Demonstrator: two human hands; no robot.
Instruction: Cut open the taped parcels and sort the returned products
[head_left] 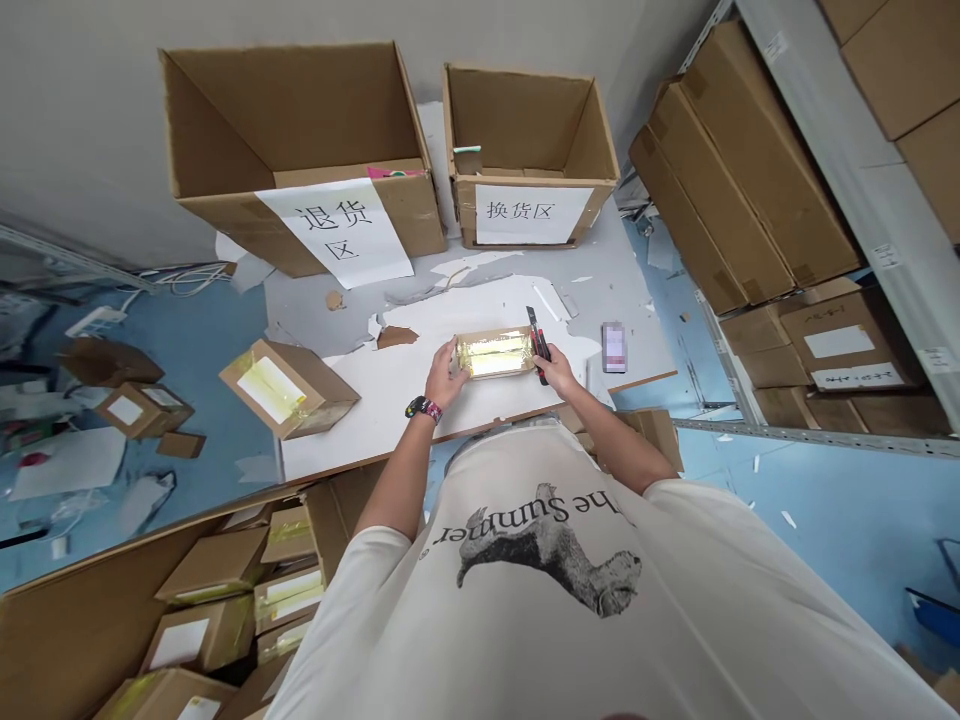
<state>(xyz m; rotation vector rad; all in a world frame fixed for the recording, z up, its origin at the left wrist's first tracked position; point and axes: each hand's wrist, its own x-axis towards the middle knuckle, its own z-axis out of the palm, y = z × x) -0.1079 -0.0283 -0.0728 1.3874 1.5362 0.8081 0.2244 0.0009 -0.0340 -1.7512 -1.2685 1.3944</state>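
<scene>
A small cardboard box [495,354], wrapped in shiny yellowish tape, lies across the white table surface in front of me. My left hand [445,376] grips its left end, with the thumb on the near side. At the box's right end, my right hand [553,368] is closed around a red and black utility knife [538,344], whose tip points away from me. The fingers of that hand are beside the box; whether they also press on it is hard to tell.
Two big open cartons [427,225] [592,215] with paper signs stand at the table's back. A taped box [300,390] sits left, a phone [613,347] right. Boxes fill a large carton [97,570] at lower left. A loaded shelf [847,130] stands right.
</scene>
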